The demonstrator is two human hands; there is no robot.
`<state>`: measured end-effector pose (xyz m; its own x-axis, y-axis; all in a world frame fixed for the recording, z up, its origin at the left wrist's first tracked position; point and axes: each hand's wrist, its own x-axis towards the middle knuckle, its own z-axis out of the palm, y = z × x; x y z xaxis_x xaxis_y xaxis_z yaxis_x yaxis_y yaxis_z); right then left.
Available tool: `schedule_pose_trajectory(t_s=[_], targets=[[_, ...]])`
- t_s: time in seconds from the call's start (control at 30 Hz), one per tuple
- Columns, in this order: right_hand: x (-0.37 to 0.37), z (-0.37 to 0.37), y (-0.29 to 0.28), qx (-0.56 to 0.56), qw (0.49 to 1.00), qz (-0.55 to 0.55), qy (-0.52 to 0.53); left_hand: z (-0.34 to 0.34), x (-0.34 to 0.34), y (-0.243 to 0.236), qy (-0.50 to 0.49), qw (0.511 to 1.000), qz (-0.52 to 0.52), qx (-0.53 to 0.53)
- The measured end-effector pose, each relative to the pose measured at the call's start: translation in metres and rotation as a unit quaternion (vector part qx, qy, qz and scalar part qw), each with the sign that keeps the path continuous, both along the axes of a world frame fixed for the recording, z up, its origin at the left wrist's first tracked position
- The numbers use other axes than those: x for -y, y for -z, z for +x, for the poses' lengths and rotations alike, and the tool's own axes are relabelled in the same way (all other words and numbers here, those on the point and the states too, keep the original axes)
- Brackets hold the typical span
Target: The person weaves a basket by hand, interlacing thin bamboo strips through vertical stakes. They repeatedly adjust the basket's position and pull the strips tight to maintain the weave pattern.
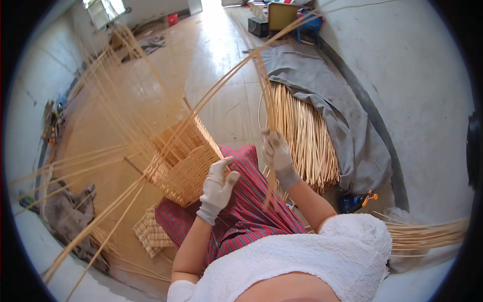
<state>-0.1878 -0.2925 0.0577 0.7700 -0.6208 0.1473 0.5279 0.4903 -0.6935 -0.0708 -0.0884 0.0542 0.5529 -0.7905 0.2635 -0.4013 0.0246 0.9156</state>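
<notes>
A partly woven wicker basket (188, 173) rests tilted on my lap, and long rods fan out from it to the left and far side. My left hand (217, 189), in a pale glove, lies against the basket's near right side, thumb and fingers apart. Further right and raised, my gloved right hand (276, 151) is closed around a few wicker rods (265, 85). These run upward from it and hang down below it, blurred at their lower ends. Other long rods (221, 83) stretch from the basket toward the far right.
A thick bundle of wicker rods (304, 143) lies at the right, partly under a grey cloth (302, 68). More rods (427, 234) sit at the near right, by a dark blue object with orange parts (352, 202). A woven piece (151, 231) is on the floor at the left.
</notes>
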Motion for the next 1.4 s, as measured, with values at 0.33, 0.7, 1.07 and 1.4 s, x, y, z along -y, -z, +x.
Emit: schedule_pose_trajectory(t_s=[0.33,0.7,1.07,1.4], targets=[[-0.188,0.045,0.049,-0.230,0.930,0.186,-0.218,0.006,-0.116,0.002,-0.139,0.887,0.381,0.219],[-0.090,0.190,0.030,-0.183,0.943,-0.216,-0.177,0.136,-0.076,-0.006,-0.348,0.916,-0.017,0.197],[-0.093,0.410,-0.097,-0.104,0.389,-0.892,0.207,0.217,-0.055,0.039,-0.343,0.927,0.137,0.071],[-0.121,0.205,-0.057,-0.163,0.544,-0.786,-0.245,0.136,-0.074,0.035,-0.351,0.902,0.059,0.242]])
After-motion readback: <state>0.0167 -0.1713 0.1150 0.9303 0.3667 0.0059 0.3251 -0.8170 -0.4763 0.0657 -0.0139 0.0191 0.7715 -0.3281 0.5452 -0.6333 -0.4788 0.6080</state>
